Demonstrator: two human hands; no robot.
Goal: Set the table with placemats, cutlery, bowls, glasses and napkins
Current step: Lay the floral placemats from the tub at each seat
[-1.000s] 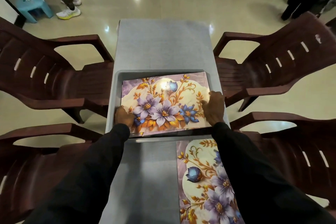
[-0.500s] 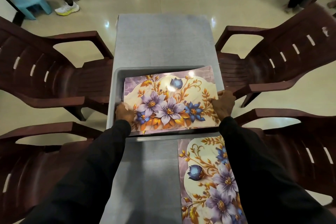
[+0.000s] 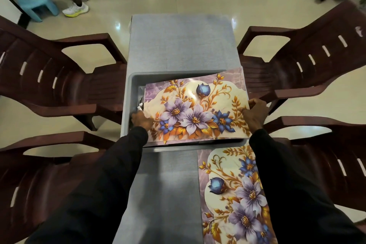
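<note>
I see the glossy, rectangular floral placemat (image 3: 196, 109) tilted over the smooth grey plastic tub (image 3: 128, 89) on the woven-grey table (image 3: 180, 45), my left hand (image 3: 141, 120) curled round its left edge, my right hand (image 3: 256, 114) pinching its right edge, and a matching mat (image 3: 233, 194) lying flat nearer me.

On the table (image 3: 178, 45) sits a tray (image 3: 126, 105). My left grip (image 3: 141, 120) and right grip (image 3: 256, 113) hold a placemat (image 3: 194, 109) over it; a second placemat (image 3: 227, 194) lies nearer me.
</note>
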